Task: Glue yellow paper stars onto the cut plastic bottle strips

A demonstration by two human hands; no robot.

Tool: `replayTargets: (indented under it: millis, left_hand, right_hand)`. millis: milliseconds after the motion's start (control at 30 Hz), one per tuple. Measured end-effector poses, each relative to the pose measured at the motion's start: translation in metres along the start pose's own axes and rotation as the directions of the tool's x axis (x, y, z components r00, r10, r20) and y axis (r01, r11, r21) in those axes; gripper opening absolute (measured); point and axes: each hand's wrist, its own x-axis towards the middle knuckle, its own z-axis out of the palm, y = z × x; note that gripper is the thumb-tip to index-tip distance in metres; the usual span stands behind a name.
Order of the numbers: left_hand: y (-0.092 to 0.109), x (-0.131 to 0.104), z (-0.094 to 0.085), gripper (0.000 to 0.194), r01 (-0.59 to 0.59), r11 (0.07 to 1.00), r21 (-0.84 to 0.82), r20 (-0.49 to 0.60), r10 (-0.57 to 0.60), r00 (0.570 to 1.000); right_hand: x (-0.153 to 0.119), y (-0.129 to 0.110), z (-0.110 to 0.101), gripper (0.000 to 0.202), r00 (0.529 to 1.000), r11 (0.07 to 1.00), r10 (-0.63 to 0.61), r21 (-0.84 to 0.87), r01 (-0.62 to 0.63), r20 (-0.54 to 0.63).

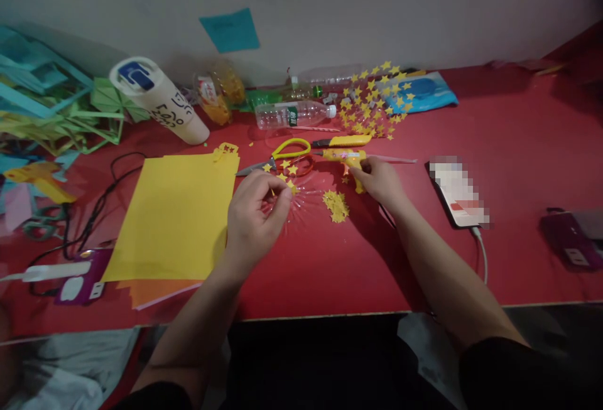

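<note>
My left hand (257, 215) is closed, thumb and forefinger together, at a clear plastic piece cut into thin strips (306, 199). Several yellow stars (292, 170) sit on its strips near my fingertips. The rest of that piece is hidden behind the hand. To the right, my right hand (380, 179) has its fingers around the handle of a yellow hot glue gun (343, 156), whose nozzle points left. A clear glue stick (398, 160) sticks out of its back. Between the hands lies a small pile of yellow paper stars (336, 206).
Scissors (291, 148) and a yellow utility knife (346, 141) lie behind the hands. Yellow paper sheets (174, 215) are at left, a tumbler (160, 102) behind them. A star-covered plastic piece (372, 108) and bottles (294, 115) stand farther back; a phone (456, 193) is at right.
</note>
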Motion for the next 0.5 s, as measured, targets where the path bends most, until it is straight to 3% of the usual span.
replayTargets:
  millis: [100,167,233,300,367,500]
  left_hand:
    - [0.0,0.001,0.001,0.013,0.037,0.998,-0.048,-0.009,-0.038,0.999]
    - [0.002,0.004,0.001,0.013,0.058,0.995,-0.076,0.006,-0.058,0.998]
    - [0.005,0.01,0.0,0.013,0.069,0.993,-0.099,0.04,-0.065,0.997]
    - [0.009,0.015,0.0,0.013,0.063,0.991,-0.117,0.068,-0.055,0.996]
    - [0.013,0.02,0.0,0.013,0.046,0.99,-0.134,0.078,-0.036,0.996]
    - [0.018,0.024,0.004,0.013,0.059,0.982,-0.177,0.099,-0.042,0.994]
  right_hand:
    - [-0.006,-0.005,-0.013,0.018,0.998,0.959,0.024,0.284,-0.004,-0.065]
    - [-0.013,-0.011,-0.024,0.016,0.998,0.768,0.031,0.641,0.014,-0.059]
    - [-0.022,-0.022,-0.034,0.021,1.0,0.522,-0.015,0.853,-0.003,0.013]
    - [-0.034,-0.035,-0.043,0.022,0.986,0.424,-0.094,0.901,-0.087,0.139]
    - [-0.046,-0.049,-0.046,0.019,0.968,0.37,-0.173,0.923,-0.106,0.181]
    - [-0.064,-0.07,-0.042,0.016,0.956,0.427,-0.258,0.904,-0.013,0.136]
